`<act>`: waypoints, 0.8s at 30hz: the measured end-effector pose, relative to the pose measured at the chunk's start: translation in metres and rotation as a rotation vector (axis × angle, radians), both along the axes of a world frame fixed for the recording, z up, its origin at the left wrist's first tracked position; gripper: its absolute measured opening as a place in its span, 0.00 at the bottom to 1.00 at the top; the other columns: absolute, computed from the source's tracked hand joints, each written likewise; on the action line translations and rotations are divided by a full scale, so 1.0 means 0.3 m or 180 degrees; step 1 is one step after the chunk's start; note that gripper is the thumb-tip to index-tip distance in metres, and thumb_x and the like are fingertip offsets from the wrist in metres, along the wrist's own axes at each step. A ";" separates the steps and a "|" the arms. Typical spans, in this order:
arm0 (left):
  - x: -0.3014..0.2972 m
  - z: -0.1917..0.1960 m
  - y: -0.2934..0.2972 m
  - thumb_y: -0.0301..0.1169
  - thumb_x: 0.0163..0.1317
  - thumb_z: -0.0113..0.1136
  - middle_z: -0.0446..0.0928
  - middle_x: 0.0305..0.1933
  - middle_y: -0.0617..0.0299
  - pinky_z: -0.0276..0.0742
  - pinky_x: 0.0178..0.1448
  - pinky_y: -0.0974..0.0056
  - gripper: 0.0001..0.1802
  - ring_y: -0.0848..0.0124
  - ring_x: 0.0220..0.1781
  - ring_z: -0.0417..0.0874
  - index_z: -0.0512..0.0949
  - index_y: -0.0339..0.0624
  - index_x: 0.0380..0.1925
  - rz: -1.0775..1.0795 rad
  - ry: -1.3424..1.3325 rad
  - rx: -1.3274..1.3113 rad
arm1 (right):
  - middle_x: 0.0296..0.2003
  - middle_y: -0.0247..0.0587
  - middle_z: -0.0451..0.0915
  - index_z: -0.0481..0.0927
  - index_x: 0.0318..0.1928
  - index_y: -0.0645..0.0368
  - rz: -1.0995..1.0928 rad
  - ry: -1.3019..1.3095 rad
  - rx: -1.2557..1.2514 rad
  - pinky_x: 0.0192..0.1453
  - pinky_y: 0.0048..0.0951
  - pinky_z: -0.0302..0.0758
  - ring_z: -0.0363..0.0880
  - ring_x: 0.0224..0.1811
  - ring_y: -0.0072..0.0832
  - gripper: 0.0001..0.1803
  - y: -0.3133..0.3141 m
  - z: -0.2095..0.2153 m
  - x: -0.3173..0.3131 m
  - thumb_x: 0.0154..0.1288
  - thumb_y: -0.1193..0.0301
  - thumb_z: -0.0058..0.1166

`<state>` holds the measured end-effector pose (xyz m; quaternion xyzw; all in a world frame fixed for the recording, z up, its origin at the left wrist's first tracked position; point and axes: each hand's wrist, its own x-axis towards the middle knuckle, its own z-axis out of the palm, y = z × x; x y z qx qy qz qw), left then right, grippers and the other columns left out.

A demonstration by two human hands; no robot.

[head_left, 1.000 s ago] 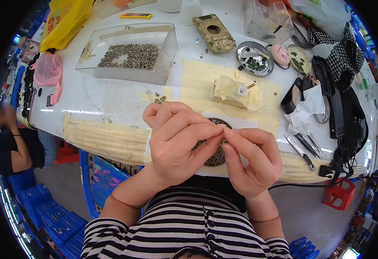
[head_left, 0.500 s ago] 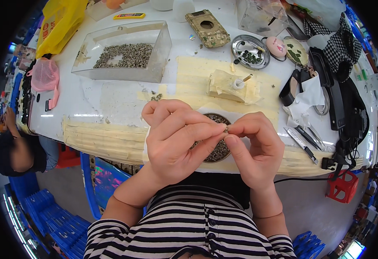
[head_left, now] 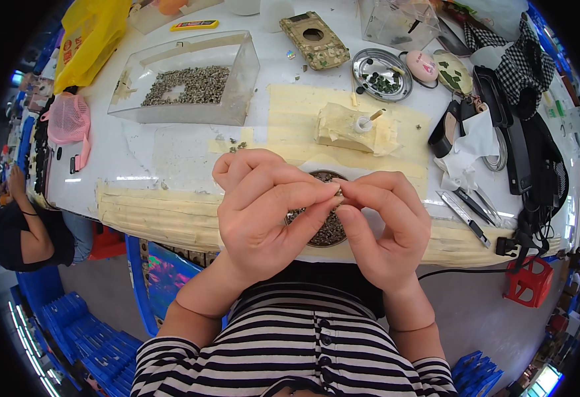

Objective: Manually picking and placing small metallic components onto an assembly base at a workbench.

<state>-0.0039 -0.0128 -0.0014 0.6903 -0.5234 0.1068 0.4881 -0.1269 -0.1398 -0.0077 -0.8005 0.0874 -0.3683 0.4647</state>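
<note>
My left hand (head_left: 263, 215) and my right hand (head_left: 389, 225) meet fingertip to fingertip above a round dish (head_left: 326, 243) of small metallic-grey pieces (head_left: 328, 231). Between the pinched thumbs and forefingers sits a small metallic piece (head_left: 339, 190), mostly covered by the fingers. Both hands seem to grip it; its exact shape is too small to make out. The hands hide much of the dish. Just beyond them stands a tape-wrapped block (head_left: 349, 132) with a white little pot (head_left: 363, 124) and a thin stick in it.
A clear box (head_left: 237, 99) of similar pieces stands at the far left. A steel plate (head_left: 406, 86) with dark green bits lies far right, beside a camouflage case (head_left: 313, 49). A utility knife (head_left: 465, 218) and tweezers (head_left: 487, 205) rest at right. Another person (head_left: 28, 231) sits at left.
Both hands have shifted slightly left, still pinching together above the dish. At the left, the other person's arm has moved.
</note>
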 end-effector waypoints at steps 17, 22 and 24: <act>-0.001 -0.006 0.000 0.22 0.47 0.76 0.81 0.32 0.65 0.65 0.49 0.62 0.12 0.65 0.38 0.75 0.86 0.43 0.33 0.0057 -0.0034 0.0013 | 0.34 0.41 0.82 0.88 0.43 0.63 -0.0169 -0.0243 -0.0446 0.33 0.24 0.77 0.81 0.31 0.27 0.15 0.006 0.004 -0.007 0.52 0.79 0.71; 0.004 -0.008 -0.001 0.23 0.46 0.76 0.82 0.33 0.68 0.63 0.48 0.63 0.13 0.67 0.38 0.75 0.87 0.45 0.34 -0.0026 0.0004 -0.0034 | 0.34 0.42 0.81 0.87 0.43 0.63 -0.0101 -0.0051 -0.0119 0.34 0.25 0.77 0.81 0.31 0.29 0.14 0.001 -0.001 -0.008 0.54 0.78 0.71; 0.005 -0.011 0.001 0.25 0.43 0.78 0.83 0.34 0.73 0.58 0.49 0.64 0.16 0.70 0.39 0.76 0.88 0.50 0.36 -0.0049 0.0032 -0.0060 | 0.34 0.42 0.81 0.86 0.42 0.64 0.0006 0.0057 0.0045 0.34 0.25 0.77 0.81 0.32 0.29 0.14 0.004 0.002 -0.001 0.54 0.78 0.71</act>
